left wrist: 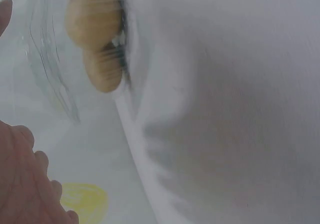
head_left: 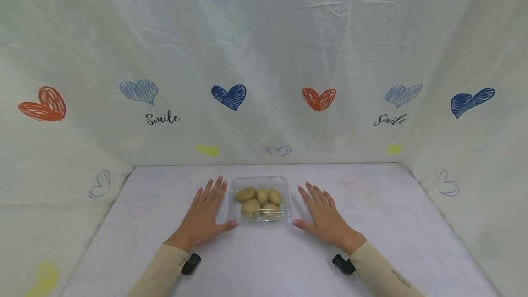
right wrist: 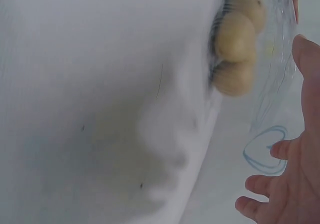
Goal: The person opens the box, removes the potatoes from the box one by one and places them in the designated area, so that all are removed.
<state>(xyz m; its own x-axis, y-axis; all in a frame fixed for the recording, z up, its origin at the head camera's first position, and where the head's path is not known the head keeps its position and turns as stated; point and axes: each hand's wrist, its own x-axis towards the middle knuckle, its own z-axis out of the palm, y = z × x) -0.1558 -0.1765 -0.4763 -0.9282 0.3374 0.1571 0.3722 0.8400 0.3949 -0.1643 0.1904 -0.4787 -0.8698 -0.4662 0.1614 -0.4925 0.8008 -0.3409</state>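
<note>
A clear plastic clamshell box [head_left: 260,219] sits on the white table, with several small yellowish-brown potatoes [head_left: 250,207] inside. Its lid looks closed over them. To the left of the box lies my left hand [head_left: 204,217], fingers straight and spread, thumb tip near the box's front left corner. My right hand [head_left: 326,219] is on the opposite side, fingers also extended, with its thumb pointing toward the front right corner. Both hands hold nothing. In the left wrist view potatoes [left wrist: 95,18] show through the plastic beside the hand; the right wrist view shows potatoes [right wrist: 235,38] likewise.
The white table [head_left: 264,260] ends at a back edge against a hanging white cloth [head_left: 264,58] printed with hearts and the word Smile. Cloth walls also stand at the left and right sides. A dark wrist camera [head_left: 191,264] is strapped at the left sleeve, another [head_left: 343,264] at the right.
</note>
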